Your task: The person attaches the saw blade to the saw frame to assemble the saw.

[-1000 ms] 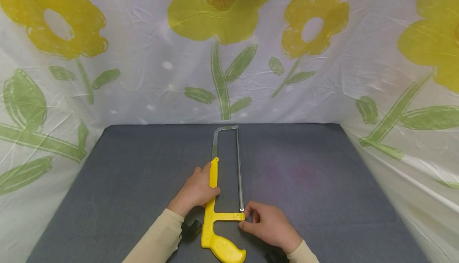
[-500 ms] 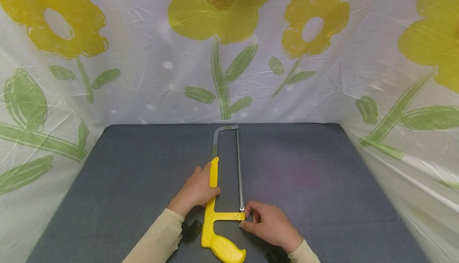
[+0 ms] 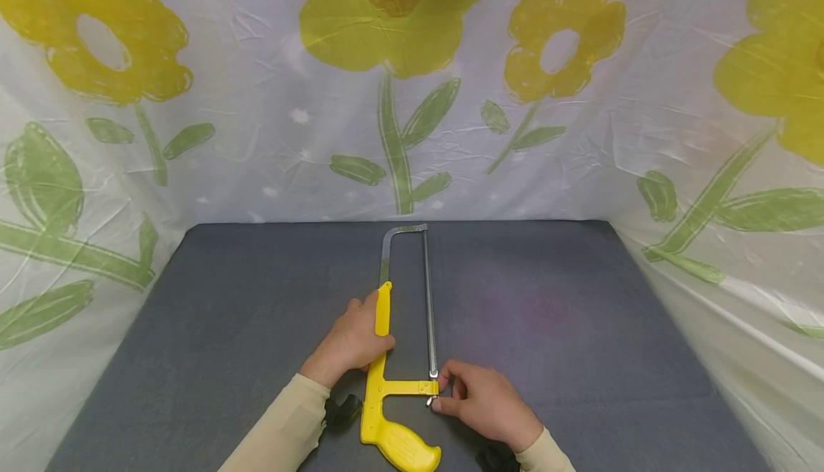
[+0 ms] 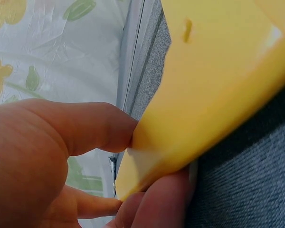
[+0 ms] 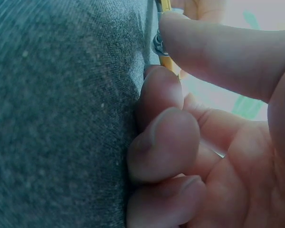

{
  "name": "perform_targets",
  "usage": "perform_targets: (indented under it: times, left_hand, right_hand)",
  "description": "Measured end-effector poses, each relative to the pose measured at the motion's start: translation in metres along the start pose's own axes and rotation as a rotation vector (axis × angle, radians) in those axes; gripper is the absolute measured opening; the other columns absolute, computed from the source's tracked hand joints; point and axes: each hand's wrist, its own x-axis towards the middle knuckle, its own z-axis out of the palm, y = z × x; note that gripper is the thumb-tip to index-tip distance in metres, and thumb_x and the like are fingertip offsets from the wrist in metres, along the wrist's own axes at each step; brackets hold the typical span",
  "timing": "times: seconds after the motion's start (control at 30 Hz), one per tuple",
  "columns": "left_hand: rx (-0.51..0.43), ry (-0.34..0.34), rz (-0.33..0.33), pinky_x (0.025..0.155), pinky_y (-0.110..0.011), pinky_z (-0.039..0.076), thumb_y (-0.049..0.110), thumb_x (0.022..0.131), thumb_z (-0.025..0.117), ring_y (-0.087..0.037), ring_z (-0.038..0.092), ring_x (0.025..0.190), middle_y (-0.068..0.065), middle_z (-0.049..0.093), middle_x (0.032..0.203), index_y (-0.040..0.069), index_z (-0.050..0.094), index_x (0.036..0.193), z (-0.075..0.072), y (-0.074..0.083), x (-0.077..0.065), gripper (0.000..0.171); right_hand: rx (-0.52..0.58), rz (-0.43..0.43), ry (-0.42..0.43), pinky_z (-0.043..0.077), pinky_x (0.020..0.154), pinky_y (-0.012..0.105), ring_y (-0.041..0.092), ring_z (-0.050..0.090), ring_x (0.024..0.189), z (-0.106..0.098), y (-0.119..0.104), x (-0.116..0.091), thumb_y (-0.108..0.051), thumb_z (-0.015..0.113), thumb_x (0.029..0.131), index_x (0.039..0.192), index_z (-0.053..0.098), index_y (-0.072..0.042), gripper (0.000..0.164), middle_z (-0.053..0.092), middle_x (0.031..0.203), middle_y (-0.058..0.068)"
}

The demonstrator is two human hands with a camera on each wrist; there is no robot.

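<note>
A hacksaw (image 3: pixel 405 445) with a yellow handle and frame lies on the dark cloth, its silver front bow pointing away. The blade (image 3: pixel 429 300) runs along its right side. My left hand (image 3: pixel 350 336) grips the yellow frame bar, thumb on top and fingers underneath, as the left wrist view shows around the yellow frame (image 4: pixel 199 95). At the blade's near end, my right hand (image 3: pixel 486 400) pinches a small silver wing nut (image 3: pixel 429 401) between thumb and curled index finger. In the right wrist view the thumb partly covers the wing nut (image 5: pixel 157 43); the other fingers curl against the cloth.
Dark grey cloth (image 3: pixel 257 279) covers the table. A white curtain (image 3: pixel 270 136) with yellow flowers hangs behind it and along both sides. Black wrist gear (image 3: pixel 343 413) shows beneath the left sleeve.
The silver wing nut's wing now shows beside the right thumb tip, where it was hidden before. The right thumb has shifted slightly; the left hand and hacksaw stay put.
</note>
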Motion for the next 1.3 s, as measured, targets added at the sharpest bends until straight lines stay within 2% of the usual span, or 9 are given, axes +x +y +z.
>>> perform_targets:
  times: [0.57,0.73,0.9,1.03,1.3]
  left_hand:
    - [0.004,-0.006,-0.012,0.050,-0.031,0.056,0.020,0.091,0.078,-0.023,0.062,0.066,-0.027,0.048,0.134,0.008,0.024,0.172,0.0000,-0.0018,0.0000,0.098]
    - [0.007,-0.005,-0.013,0.051,-0.031,0.056,0.020,0.091,0.078,-0.024,0.062,0.068,-0.027,0.048,0.134,0.008,0.024,0.172,-0.0002,-0.0006,-0.0003,0.098]
    - [0.019,-0.004,-0.021,0.053,-0.031,0.057,0.021,0.091,0.078,-0.023,0.062,0.070,-0.025,0.049,0.132,0.009,0.025,0.172,-0.0002,0.0014,-0.0012,0.098]
    - [0.020,-0.002,-0.019,0.053,-0.031,0.057,0.021,0.091,0.078,-0.023,0.062,0.071,-0.024,0.049,0.130,0.009,0.026,0.172,0.0006,0.0011,-0.0004,0.098]
    - [0.015,0.023,0.012,0.048,-0.028,0.055,0.016,0.089,0.079,-0.024,0.062,0.069,-0.025,0.052,0.124,0.004,0.028,0.170,0.0015,0.0001,0.0009,0.097]
  right_hand:
    - [0.029,0.008,-0.021,0.035,0.051,0.025,0.005,0.045,0.054,-0.0006,0.0009,0.0000,-0.028,0.091,0.084,0.099,0.069,-0.025,0.026,0.055,0.068,-0.012]
    - [0.036,0.035,-0.015,0.034,0.050,0.025,0.006,0.045,0.054,0.0000,0.0007,-0.0004,-0.038,0.093,0.082,0.094,0.068,-0.025,0.030,0.054,0.067,-0.011]
    - [0.043,0.067,-0.003,0.029,0.050,0.025,0.008,0.042,0.054,0.0004,-0.0008,-0.0013,-0.051,0.089,0.083,0.080,0.064,-0.025,0.037,0.049,0.063,-0.011]
    - [0.020,0.058,0.002,0.029,0.050,0.025,0.006,0.042,0.053,0.0016,-0.0014,-0.0011,-0.055,0.086,0.086,0.071,0.063,-0.027,0.039,0.048,0.061,-0.013]
    - [0.003,0.063,0.009,0.027,0.050,0.025,0.005,0.041,0.053,0.0046,-0.0008,0.0008,-0.057,0.084,0.086,0.070,0.065,-0.028,0.038,0.047,0.060,-0.015]
